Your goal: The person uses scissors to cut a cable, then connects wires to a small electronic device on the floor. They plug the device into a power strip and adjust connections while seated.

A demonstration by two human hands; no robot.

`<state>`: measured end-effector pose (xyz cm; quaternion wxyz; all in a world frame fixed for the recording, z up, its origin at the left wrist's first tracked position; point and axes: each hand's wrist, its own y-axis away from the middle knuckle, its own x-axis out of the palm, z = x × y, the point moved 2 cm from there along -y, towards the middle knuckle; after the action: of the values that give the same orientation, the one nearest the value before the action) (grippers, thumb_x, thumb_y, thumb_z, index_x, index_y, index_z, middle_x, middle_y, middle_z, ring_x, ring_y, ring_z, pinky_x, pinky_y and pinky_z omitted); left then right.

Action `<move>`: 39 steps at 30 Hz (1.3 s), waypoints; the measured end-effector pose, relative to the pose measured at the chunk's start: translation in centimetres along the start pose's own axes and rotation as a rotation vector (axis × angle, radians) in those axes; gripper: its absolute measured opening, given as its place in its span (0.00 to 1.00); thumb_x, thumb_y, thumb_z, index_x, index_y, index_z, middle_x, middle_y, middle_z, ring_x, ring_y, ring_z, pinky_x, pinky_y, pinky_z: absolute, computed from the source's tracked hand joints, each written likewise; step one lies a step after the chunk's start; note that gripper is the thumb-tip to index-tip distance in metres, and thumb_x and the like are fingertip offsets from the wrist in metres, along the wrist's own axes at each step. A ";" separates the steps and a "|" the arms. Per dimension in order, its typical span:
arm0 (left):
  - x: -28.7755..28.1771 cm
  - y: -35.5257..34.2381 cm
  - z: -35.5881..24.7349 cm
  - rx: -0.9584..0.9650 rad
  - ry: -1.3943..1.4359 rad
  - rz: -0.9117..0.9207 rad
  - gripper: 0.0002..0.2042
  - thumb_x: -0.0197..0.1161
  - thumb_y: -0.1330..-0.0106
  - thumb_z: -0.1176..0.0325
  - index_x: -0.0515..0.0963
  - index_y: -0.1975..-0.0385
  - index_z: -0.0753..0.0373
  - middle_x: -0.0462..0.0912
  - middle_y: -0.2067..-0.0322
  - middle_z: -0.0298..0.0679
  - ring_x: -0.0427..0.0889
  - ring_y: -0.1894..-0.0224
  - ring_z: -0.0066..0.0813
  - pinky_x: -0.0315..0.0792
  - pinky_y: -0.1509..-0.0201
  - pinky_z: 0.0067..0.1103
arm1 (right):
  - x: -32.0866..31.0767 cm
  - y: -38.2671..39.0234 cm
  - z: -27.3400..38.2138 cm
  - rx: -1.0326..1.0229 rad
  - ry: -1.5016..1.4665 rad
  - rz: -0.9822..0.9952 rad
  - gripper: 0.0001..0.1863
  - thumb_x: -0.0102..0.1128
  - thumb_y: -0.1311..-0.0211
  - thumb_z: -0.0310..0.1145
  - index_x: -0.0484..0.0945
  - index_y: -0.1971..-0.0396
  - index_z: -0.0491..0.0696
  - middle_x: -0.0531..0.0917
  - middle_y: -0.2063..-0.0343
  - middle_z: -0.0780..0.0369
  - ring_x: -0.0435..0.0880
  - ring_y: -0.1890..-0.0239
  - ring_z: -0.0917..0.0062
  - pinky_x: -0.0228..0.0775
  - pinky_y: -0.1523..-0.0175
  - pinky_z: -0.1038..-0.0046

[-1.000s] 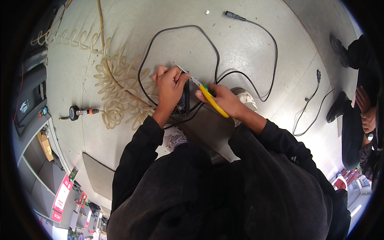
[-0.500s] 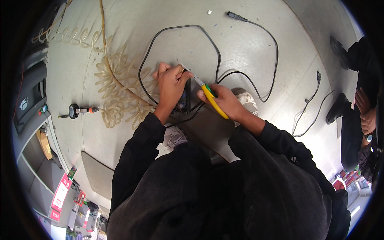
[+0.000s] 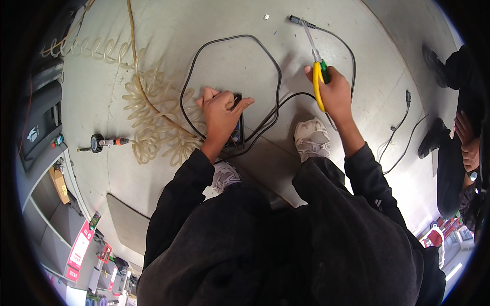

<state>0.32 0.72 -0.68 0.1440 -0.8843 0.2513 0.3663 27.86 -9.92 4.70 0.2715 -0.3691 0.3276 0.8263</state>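
Observation:
My left hand (image 3: 220, 109) is curled over the top of a black open device (image 3: 236, 131) standing between my feet, thumb sticking out to the right; what its fingertips grip beyond the device is hidden. My right hand (image 3: 335, 93) is raised to the right of it, closed around long-nose pliers (image 3: 318, 81) with yellow and green handles, their long metal jaws pointing forward over a cable plug (image 3: 295, 19). A thin black cable (image 3: 250, 36) loops around in front of the device and runs on beneath my right forearm.
A coiled translucent hose (image 3: 148, 94) lies at left, connected to a gauge tool (image 3: 98, 143). Another short cable (image 3: 407, 99) rests at right. A seated person's dark-clothed leg (image 3: 448, 183) and shoes are at the right edge. Grey shelving (image 3: 53, 219) stands at lower left.
My right hand has swung the pliers forward and right, away from my left hand and the device, uncovering my right shoe. My left hand has shifted slightly down, thumb now raised.

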 end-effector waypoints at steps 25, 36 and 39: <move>-3.5 -3.7 0.5 -0.103 0.159 0.548 0.08 0.66 0.27 0.63 0.90 0.59 0.58 0.92 0.69 0.29 0.75 0.64 0.28 0.72 0.53 0.28 | 7.0 1.3 5.6 -0.416 -0.423 0.523 0.13 0.72 0.34 0.29 0.86 0.53 0.40 0.92 0.63 0.53 0.93 0.61 0.67 0.84 0.52 0.67; -2.7 -3.2 1.0 -0.163 0.308 0.530 0.11 0.71 0.33 0.65 0.88 0.54 0.60 0.94 0.66 0.28 0.83 0.58 0.26 0.76 0.50 0.26 | 10.1 1.9 4.7 -0.294 -0.585 0.630 0.05 0.66 0.32 0.22 0.85 0.59 0.39 0.92 0.67 0.57 0.92 0.67 0.77 0.84 0.58 0.74; -2.8 -3.3 0.7 -0.119 0.232 0.497 0.10 0.71 0.33 0.64 0.89 0.56 0.58 0.93 0.67 0.26 0.83 0.58 0.27 0.74 0.50 0.28 | 10.1 2.2 4.6 -0.292 -0.593 0.617 0.05 0.67 0.32 0.22 0.84 0.59 0.39 0.91 0.68 0.56 0.92 0.67 0.75 0.83 0.58 0.72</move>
<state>0.07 4.68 1.08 -0.0323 -0.8384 0.4534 0.3007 18.52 -5.83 -0.22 0.0398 -0.0356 0.2105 0.9761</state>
